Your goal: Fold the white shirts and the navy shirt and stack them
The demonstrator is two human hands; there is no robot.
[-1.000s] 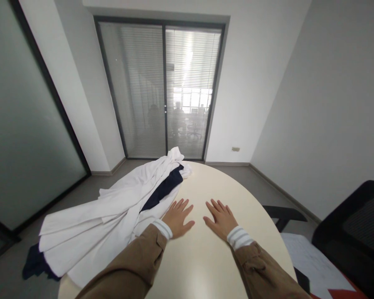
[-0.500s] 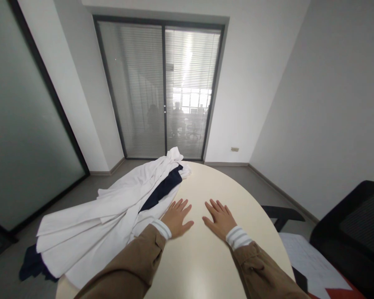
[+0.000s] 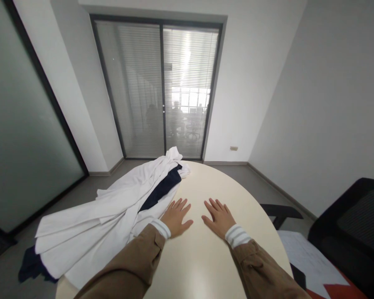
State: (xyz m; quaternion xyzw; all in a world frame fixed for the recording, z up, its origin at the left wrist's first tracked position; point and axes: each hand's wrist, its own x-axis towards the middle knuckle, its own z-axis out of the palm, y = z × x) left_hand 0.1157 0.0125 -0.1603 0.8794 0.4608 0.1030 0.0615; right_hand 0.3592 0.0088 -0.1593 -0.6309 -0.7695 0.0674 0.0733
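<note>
Both palms down, left hand (image 3: 175, 219) and right hand (image 3: 220, 219) flat on this cream table (image 3: 202, 253), fingers loosely spread, gripping nothing. Big heap of white cloth (image 3: 112, 209) at my 10 o'clock, just beside the left one, navy fabric (image 3: 162, 189) showing. Black chair (image 3: 355, 232) around 3 o'clock.

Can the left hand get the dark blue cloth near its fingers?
Probably yes: the left hand is open and close by, with only some white cloth between it and the dark blue cloth.
</note>
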